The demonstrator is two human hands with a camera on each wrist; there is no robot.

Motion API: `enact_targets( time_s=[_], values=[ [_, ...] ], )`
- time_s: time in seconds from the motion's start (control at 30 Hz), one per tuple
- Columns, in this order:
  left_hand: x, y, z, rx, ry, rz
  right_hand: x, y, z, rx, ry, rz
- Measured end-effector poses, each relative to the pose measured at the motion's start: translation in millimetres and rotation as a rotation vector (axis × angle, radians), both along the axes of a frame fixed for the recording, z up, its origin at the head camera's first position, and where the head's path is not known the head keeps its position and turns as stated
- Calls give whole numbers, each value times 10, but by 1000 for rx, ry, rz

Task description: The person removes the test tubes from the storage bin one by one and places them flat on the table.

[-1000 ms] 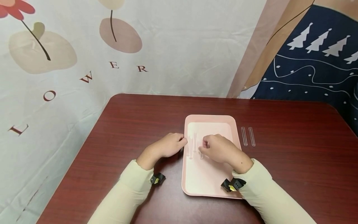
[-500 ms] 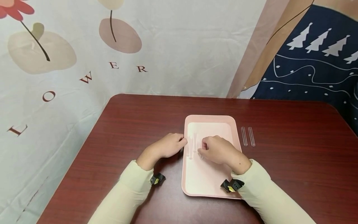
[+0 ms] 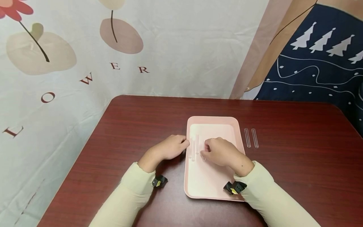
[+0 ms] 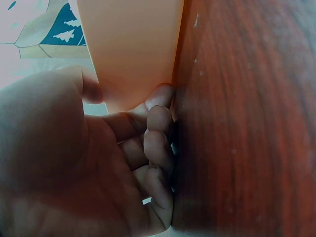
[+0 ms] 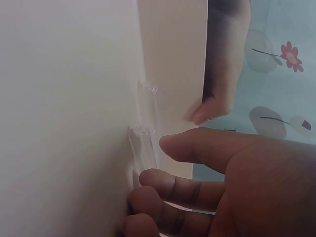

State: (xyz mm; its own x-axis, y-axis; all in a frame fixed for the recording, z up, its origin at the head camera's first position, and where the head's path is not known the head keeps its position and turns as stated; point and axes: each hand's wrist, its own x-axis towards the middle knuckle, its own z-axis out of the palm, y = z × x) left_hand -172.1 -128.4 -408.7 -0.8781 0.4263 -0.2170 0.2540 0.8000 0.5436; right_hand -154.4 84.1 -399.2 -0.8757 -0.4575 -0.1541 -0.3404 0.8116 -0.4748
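A pink tray lies on the table. Just outside its left long side, my left hand grips the edge, thumb at the rim and curled fingers low against the wall and tabletop, as the left wrist view shows. My right hand is over the tray's middle, thumb and fingertips round a slim clear tube at the floor of the tray. Its near end pokes out below the fingers in the head view. Left of it, several similar clear tubes lie side by side along the left wall.
Two more clear tubes lie parallel on the dark red wooden table, right of the tray. A printed cloth hangs behind the table's far edge, with a navy cloth at the right. Each wrist wears a small black camera.
My right hand has shifted very slightly left, staying at the same tube. The left hand, tray and other tubes stay where they were.
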Motion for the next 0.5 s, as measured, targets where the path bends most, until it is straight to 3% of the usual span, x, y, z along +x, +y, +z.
enact_targets(
  time_s=[0.5],
  values=[
    [0, -5, 7, 7, -3, -2, 1, -9, 4, 18, -5, -3]
  ],
)
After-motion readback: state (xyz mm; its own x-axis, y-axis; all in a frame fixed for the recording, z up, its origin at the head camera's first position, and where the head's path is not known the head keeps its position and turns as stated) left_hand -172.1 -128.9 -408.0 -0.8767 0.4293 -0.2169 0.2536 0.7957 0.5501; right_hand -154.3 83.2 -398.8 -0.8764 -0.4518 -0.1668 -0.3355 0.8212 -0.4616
